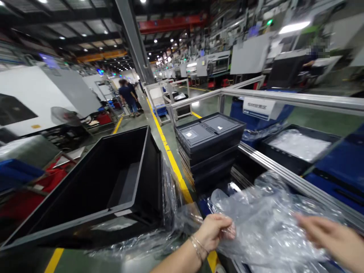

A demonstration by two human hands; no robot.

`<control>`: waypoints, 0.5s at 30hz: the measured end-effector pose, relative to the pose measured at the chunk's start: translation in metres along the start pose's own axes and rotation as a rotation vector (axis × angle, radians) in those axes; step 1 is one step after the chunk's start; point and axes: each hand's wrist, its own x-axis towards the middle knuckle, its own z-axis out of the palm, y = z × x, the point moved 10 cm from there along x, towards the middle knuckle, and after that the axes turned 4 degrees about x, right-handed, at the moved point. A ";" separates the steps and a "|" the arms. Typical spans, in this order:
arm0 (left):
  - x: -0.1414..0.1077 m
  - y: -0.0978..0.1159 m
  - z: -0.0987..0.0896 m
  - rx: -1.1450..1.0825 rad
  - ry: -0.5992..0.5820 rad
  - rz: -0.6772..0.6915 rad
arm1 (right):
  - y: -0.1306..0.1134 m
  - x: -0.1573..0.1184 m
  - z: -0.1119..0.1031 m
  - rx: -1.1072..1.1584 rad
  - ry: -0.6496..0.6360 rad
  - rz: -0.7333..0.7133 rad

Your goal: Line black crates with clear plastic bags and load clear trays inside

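Observation:
Crumpled clear plastic film (267, 223) spreads across the lower right, over a metal rail. My left hand (216, 231), with bracelets at the wrist, is closed on the film's left edge. At the film's right side is my right hand (321, 231), blurred, its fingers over the plastic; whether they grip it is unclear. To the left stands a large open black crate (148, 178), with more clear film (170, 197) hanging along its right side and bottom. A flat dark panel lies inside the crate.
Stacked dark lidded crates (210, 132) stand beyond my hands. An aluminium rail (273, 163) runs along the right, with a black bin of clear bags (301, 144) behind it. A yellow floor line (167, 148) passes between the crates. Several people are farther off.

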 end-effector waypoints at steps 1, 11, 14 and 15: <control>-0.002 -0.004 0.006 -0.021 0.007 -0.009 | 0.001 -0.012 0.033 -0.015 -0.100 0.033; -0.044 0.030 -0.005 -0.358 -0.007 0.101 | 0.029 -0.069 0.080 0.820 0.269 0.338; -0.057 0.038 -0.021 -0.335 -0.156 0.063 | 0.044 -0.072 0.058 1.130 0.277 0.466; -0.062 0.038 -0.026 -0.246 -0.224 0.061 | 0.041 -0.068 0.041 1.102 0.265 0.374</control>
